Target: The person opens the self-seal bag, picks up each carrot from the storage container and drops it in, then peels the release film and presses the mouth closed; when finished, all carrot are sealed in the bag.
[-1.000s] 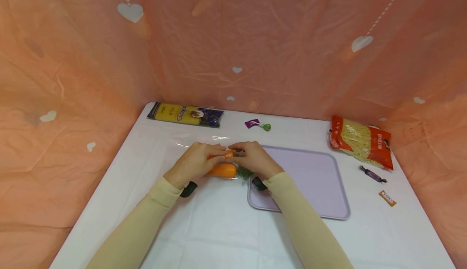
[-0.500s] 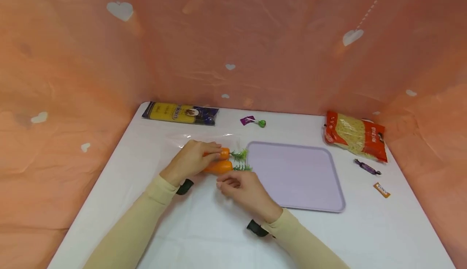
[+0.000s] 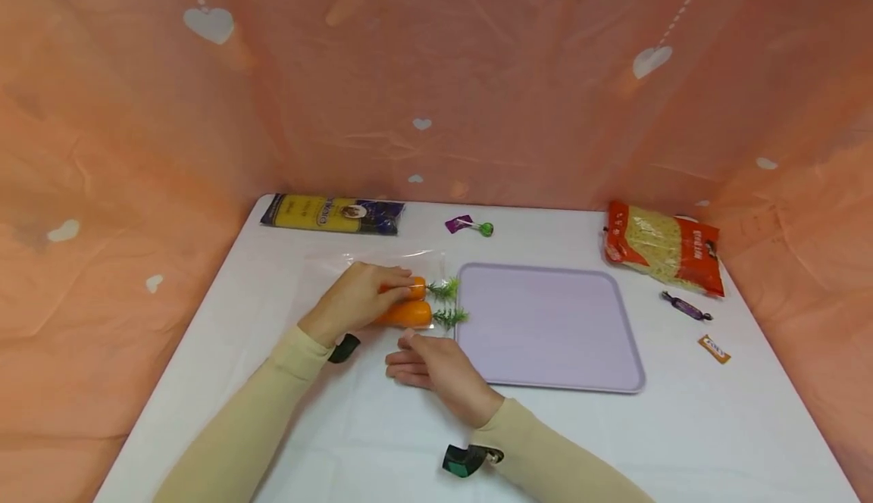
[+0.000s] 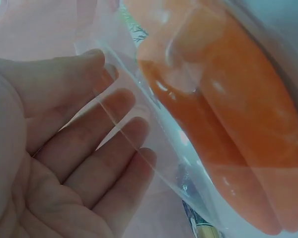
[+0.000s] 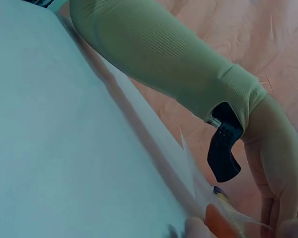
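Two orange carrots (image 3: 411,313) with green tops lie side by side in a clear plastic bag (image 3: 430,262), left of the tray. Their leafy ends stick out toward the tray. My left hand (image 3: 358,298) is over the upper carrot and pinches the bag between thumb and forefinger. In the left wrist view, film crosses the other fingers, which are fairly straight, beside the carrots (image 4: 223,114). My right hand (image 3: 443,374) hovers just below the bag, fingers extended and holding nothing. The right wrist view shows only a fingertip of it, near a carrot (image 5: 218,223).
A lilac tray (image 3: 546,325) lies right of the carrots. Behind are a yellow-and-blue pasta packet (image 3: 332,214), a purple wrapper (image 3: 458,223) and a green lollipop (image 3: 485,229). At right lie a red noodle bag (image 3: 661,248), a purple candy (image 3: 686,307) and an orange candy (image 3: 714,348).
My right hand has left the carrots' leafy end, moved down toward me and straightened its fingers. My left hand stays at the bag. The view has shifted slightly.
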Demonstrator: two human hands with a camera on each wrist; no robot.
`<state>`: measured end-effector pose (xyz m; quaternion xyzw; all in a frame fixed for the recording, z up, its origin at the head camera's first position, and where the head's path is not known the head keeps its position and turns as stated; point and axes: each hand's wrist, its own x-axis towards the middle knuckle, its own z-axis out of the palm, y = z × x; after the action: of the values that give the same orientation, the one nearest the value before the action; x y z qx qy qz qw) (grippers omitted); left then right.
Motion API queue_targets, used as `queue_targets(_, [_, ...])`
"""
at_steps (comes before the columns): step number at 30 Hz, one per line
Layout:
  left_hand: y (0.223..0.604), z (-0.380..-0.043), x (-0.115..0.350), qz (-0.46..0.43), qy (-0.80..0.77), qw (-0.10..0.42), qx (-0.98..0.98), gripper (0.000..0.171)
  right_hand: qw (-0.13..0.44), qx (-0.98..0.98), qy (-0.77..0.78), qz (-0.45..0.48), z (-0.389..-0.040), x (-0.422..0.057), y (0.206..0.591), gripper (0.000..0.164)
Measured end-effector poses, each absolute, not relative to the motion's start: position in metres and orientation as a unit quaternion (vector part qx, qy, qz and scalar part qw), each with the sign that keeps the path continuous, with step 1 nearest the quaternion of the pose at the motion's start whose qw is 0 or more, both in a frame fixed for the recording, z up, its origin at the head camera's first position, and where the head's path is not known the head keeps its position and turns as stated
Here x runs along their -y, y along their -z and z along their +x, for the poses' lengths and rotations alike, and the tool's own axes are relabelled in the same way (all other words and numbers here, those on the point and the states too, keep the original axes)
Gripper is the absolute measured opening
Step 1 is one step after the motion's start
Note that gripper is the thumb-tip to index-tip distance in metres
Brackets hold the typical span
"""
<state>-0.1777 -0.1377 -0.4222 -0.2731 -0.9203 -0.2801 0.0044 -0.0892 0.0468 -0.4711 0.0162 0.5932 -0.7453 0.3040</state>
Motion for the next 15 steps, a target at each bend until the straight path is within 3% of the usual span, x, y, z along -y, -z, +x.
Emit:
queue_targets(6, [0.411,-0.193,0.141,-0.271,0.257,-0.054,0.926,0.029,0.276,-0.561,0.779,0.038,-0.09,-0.043,0.475,0.056])
queue_targets(15, [0.403,-0.262,0.129,-0.185,0.278,-0.172,0.927,0.038,0.281,-0.546,0.788,0.044,-0.089,-0.049,0.475,0.049])
